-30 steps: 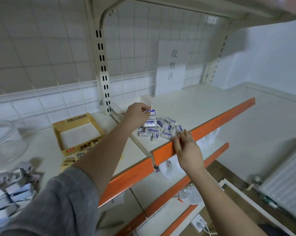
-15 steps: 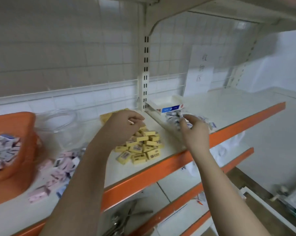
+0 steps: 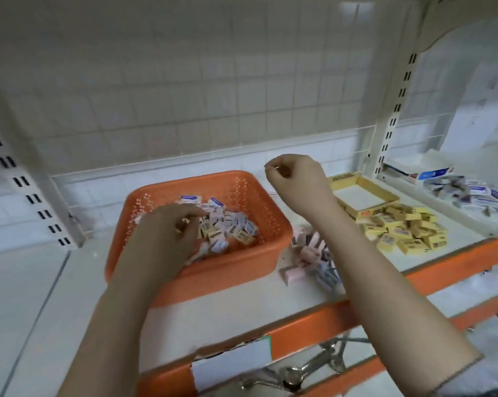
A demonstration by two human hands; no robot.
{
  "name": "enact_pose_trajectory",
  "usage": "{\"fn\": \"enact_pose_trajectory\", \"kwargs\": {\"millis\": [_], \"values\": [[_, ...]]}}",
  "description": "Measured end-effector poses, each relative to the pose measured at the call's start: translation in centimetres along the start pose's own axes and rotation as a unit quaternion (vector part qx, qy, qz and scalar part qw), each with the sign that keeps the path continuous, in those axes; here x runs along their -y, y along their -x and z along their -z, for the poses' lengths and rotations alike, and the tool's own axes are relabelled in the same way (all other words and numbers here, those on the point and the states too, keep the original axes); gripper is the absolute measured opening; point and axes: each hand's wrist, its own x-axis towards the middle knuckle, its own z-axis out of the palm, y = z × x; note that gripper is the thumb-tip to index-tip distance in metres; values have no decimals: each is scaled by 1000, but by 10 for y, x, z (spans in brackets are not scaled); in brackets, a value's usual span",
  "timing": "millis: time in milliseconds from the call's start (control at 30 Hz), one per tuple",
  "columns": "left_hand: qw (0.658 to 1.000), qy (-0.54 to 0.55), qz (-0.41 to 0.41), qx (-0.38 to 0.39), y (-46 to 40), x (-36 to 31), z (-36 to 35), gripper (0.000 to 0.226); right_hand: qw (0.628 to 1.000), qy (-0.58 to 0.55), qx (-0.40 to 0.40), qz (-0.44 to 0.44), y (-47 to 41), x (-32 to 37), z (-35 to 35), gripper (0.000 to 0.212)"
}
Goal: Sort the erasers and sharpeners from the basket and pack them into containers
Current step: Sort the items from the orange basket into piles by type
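Note:
An orange basket (image 3: pixel 242 265) stands on the white shelf and holds several mixed small erasers (image 3: pixel 230 222) in blue-white and yellow wrappers. My left hand (image 3: pixel 167 233) reaches into the basket, its fingers curled down over the pile; blur hides whether it holds one. My right hand (image 3: pixel 293 179) hovers above the basket's far right corner with fingers loosely curled and nothing visible in them. Right of the basket lie a pile of pink erasers (image 3: pixel 310 250), a pile of yellow erasers (image 3: pixel 405 230) and, further right, blue-white erasers (image 3: pixel 471 193).
An open yellow box (image 3: pixel 359 196) sits behind the yellow pile, and a white and blue box (image 3: pixel 425 174) lies behind the blue-white pile. A slotted upright (image 3: pixel 391 124) divides the shelf. The orange shelf edge (image 3: pixel 313 319) runs along the front; metal utensils (image 3: pixel 299 371) lie below.
The view has swung left from the right-hand piles to the basket. My left hand moved from the yellow pile into the basket; my right hand left the blue-white pile and came over the basket's corner.

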Motion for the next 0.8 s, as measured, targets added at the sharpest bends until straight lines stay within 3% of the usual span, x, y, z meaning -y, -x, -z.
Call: {"fn": "enact_pose_trajectory", "kwargs": {"millis": [100, 167, 267, 367, 500, 667, 800], "values": [[999, 4, 20, -41, 8, 20, 10, 20, 989, 90, 106, 51, -25, 17, -35, 18], [998, 21, 38, -46, 10, 24, 11, 19, 961, 181, 192, 84, -43, 19, -59, 20], [998, 21, 64, -17, 9, 25, 8, 19, 874, 345, 326, 101, -58, 15, -87, 26], [997, 2, 82, -7, 8, 28, 6, 20, 782, 466, 390, 138, -60, 12, -101, 31], [995, 12, 96, -12, 6, 28, 8, 19, 719, 517, 445, 134, -61, 12, -111, 49], [993, 51, 106, 10, 1, 29, 17, 16, 731, 499, 448, 128, -61, 8, -113, 59], [994, 42, 90, 40, -14, 39, 22, 16, 790, 449, 394, 139, -58, 9, -102, 45]]}}
